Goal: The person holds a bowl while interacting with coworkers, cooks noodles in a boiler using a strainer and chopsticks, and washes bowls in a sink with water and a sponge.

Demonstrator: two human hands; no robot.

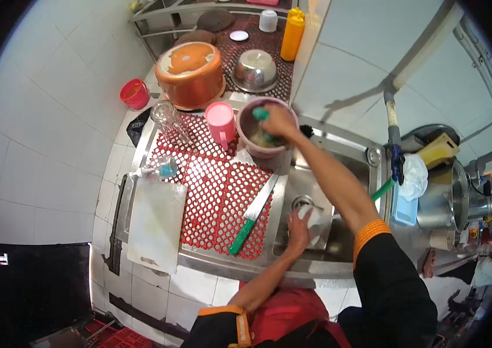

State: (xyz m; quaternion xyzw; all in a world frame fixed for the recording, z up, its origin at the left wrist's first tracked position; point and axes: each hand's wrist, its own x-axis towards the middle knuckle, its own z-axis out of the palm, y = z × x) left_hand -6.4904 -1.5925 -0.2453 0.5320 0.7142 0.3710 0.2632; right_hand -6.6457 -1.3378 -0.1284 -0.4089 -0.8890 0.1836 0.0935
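Note:
My right hand [279, 123] reaches over the pink bucket [246, 145], its fingers closed on a green scrubber [260, 113] whose exact kind is blurred. Lower down, in the steel sink [339, 255], my left hand [299, 233] grips a pale, whitish thing [317, 223] near the drain; its kind is unclear. A knife [260, 200] with a green handle lies on the red perforated mat [211, 191], left of the sink. Beside the bucket stands a pink mug [220, 123].
A white cutting board [156, 223] lies at the counter's left, with clear glassware [168, 119] behind it. Farther back are an upturned copper-coloured pot [191, 75], a steel bowl [256, 71] and a yellow bottle [293, 35]. The tap [395, 162] with its green hose borders the sink's right.

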